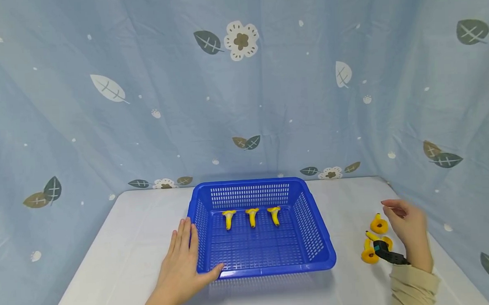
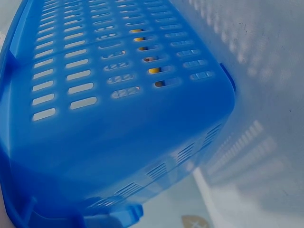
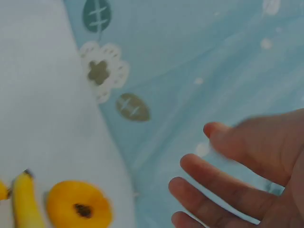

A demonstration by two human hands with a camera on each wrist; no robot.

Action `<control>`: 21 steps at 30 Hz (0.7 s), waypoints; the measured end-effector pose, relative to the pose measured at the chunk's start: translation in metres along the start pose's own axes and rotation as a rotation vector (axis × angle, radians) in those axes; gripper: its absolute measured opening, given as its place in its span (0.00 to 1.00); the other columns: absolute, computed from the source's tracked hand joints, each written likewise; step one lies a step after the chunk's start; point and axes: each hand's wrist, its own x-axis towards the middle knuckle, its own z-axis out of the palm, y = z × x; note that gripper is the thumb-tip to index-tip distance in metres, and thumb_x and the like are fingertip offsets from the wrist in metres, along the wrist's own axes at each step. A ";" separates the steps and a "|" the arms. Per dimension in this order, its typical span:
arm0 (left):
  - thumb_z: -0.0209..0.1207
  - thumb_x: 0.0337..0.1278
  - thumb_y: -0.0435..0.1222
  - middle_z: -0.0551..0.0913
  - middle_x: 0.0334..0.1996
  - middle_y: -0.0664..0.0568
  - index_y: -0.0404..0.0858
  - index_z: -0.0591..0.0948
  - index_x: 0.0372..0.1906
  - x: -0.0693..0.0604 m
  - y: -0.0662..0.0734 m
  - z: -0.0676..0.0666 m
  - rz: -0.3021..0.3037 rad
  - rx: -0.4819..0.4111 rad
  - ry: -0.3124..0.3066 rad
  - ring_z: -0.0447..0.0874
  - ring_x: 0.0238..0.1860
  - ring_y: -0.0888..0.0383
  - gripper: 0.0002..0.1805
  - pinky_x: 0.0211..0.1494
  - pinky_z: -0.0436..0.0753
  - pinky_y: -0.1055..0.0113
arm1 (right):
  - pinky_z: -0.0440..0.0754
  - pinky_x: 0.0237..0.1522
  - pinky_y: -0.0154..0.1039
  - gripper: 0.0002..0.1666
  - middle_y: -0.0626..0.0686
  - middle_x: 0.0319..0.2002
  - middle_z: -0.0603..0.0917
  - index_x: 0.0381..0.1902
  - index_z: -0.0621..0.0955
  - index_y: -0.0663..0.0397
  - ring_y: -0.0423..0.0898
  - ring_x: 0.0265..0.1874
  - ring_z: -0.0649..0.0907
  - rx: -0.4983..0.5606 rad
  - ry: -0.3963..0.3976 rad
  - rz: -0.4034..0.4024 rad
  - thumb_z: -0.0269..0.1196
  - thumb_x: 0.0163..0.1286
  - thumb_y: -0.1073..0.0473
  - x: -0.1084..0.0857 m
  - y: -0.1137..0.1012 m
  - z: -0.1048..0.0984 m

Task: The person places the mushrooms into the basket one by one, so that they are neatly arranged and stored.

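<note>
My left hand [image 1: 177,267] rests with straight fingers along the left rim of a blue plastic basket [image 1: 270,272], its thumb across the front left corner. In the left wrist view the basket's slotted side [image 2: 128,128] fills most of the picture. Inside lie three small yellow banana-like pieces [image 1: 252,217] with pale flared ends, in a row near the back. My right hand [image 1: 409,222] hovers at the table's right side, holding nothing; the right wrist view shows its fingers [image 3: 228,183] apart. Nearby sit several yellow-orange pieces [image 1: 379,225], partly hidden by the wrist camera.
A white table [image 1: 149,220] carries everything. Behind it and at its sides hangs a blue curtain [image 1: 185,105] with leaves and flowers. The right wrist view shows a yellow stalk [image 3: 24,199] with a dark tip and an orange disc [image 3: 78,204] with a dark centre.
</note>
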 end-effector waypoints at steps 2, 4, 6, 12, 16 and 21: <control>0.62 0.46 0.69 0.47 0.76 0.29 0.20 0.59 0.72 0.000 0.001 -0.001 -0.003 -0.001 -0.004 0.43 0.77 0.36 0.64 0.76 0.52 0.45 | 0.74 0.35 0.37 0.18 0.72 0.52 0.79 0.54 0.80 0.67 0.66 0.50 0.78 0.008 -0.037 0.025 0.52 0.71 0.65 0.002 0.010 0.003; 0.63 0.45 0.68 0.47 0.76 0.29 0.20 0.59 0.72 0.001 0.001 -0.001 -0.008 -0.002 -0.008 0.42 0.77 0.37 0.64 0.76 0.52 0.44 | 0.75 0.30 0.39 0.22 0.75 0.56 0.76 0.56 0.79 0.67 0.70 0.54 0.76 0.030 -0.090 0.058 0.49 0.67 0.68 0.004 0.018 0.006; 0.62 0.46 0.69 0.47 0.76 0.29 0.20 0.59 0.72 0.001 0.001 -0.001 -0.009 -0.002 -0.011 0.42 0.77 0.37 0.64 0.76 0.52 0.44 | 0.71 0.26 0.36 0.26 0.76 0.60 0.71 0.59 0.77 0.68 0.72 0.57 0.73 0.035 -0.156 0.098 0.48 0.64 0.70 0.006 0.024 0.008; 0.62 0.46 0.69 0.46 0.76 0.30 0.20 0.58 0.72 0.001 0.000 -0.001 -0.015 -0.002 -0.016 0.41 0.77 0.37 0.65 0.76 0.51 0.44 | 0.76 0.30 0.37 0.28 0.77 0.62 0.69 0.62 0.75 0.69 0.71 0.52 0.75 0.017 -0.293 0.185 0.50 0.64 0.67 0.009 0.037 0.014; 0.62 0.46 0.69 0.46 0.76 0.30 0.21 0.58 0.72 0.003 0.001 -0.002 -0.013 -0.006 -0.017 0.41 0.77 0.37 0.64 0.76 0.51 0.44 | 0.81 0.35 0.40 0.27 0.76 0.62 0.69 0.63 0.74 0.71 0.70 0.54 0.74 0.009 -0.315 0.178 0.52 0.67 0.65 0.009 0.042 0.015; 0.62 0.46 0.68 0.46 0.76 0.30 0.21 0.58 0.72 0.003 0.001 -0.003 -0.011 -0.002 -0.017 0.42 0.77 0.37 0.64 0.77 0.51 0.44 | 0.79 0.31 0.36 0.25 0.76 0.58 0.71 0.61 0.73 0.73 0.64 0.46 0.77 0.021 -0.282 0.207 0.55 0.69 0.64 0.007 0.044 0.017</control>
